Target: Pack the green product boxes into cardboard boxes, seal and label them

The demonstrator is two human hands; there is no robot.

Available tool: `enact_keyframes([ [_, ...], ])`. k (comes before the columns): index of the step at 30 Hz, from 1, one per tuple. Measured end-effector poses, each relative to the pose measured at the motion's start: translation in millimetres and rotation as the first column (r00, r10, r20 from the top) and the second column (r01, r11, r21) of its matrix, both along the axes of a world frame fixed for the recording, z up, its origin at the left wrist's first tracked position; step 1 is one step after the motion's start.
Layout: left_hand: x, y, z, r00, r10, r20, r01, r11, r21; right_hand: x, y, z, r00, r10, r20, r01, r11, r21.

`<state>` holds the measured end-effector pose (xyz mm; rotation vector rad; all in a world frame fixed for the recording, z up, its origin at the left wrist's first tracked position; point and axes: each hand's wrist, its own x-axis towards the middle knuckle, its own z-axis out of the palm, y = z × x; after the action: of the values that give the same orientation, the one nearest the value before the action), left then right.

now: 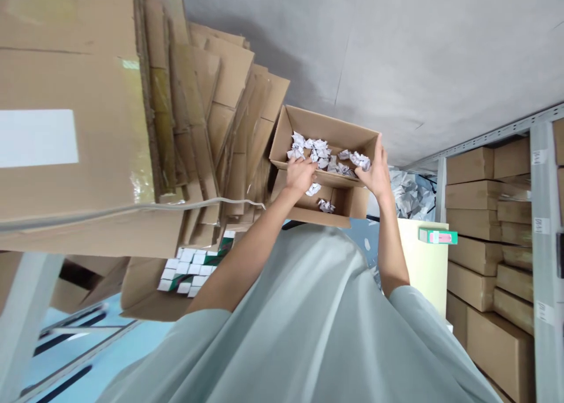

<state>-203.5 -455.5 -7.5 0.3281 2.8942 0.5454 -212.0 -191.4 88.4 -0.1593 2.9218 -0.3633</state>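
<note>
- Flattened cardboard [233, 68] leans in a thick stack, crowding the left.
- Near it, the upper carton [330, 127] partly covers the lower carton [319, 216].
- Right hand [376, 171] straddles the upper carton's corner, thumb well apart from fingers, seemingly bracing it.
- Left hand [302, 175] bends over the near rim; fingertips hidden, I can't tell what they grip.
- Both cartons' walls corral crumpled paper [321, 150].

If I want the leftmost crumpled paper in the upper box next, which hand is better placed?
Probably the left hand: it is at the near edge of the upper box, close to the leftmost crumpled paper. The right hand is at the opposite end.
</note>
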Motion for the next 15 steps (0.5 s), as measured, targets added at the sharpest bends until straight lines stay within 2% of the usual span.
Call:
enact_keyframes([
  [3,2,-1,2.1,1.0,-0.016,0.004,0.016,0.999,0.048,31,-12,12.1,0.999,-0.048,0.011,0.049,0.996,-0.073],
  [6,6,-2,5.9,1.0,-0.03,-0.009,0.03,0.996,0.082,71,-32,14.4,0.996,-0.026,0.083,0.047,0.965,-0.259],
  [10,13,-5,13.4,0.997,-0.08,-0.024,0.082,0.99,0.11,107,-53,-7.7,0.977,-0.052,0.208,0.146,0.874,-0.464],
  [12,16,-8,17.5,0.994,-0.107,-0.034,0.111,0.984,0.139,116,-55,-20.4,0.962,-0.105,0.252,0.221,0.842,-0.493],
  [15,24,-13,26.0,0.992,-0.115,-0.06,0.125,0.972,0.197,125,-46,-29.1,0.947,-0.188,0.26,0.293,0.838,-0.46],
])
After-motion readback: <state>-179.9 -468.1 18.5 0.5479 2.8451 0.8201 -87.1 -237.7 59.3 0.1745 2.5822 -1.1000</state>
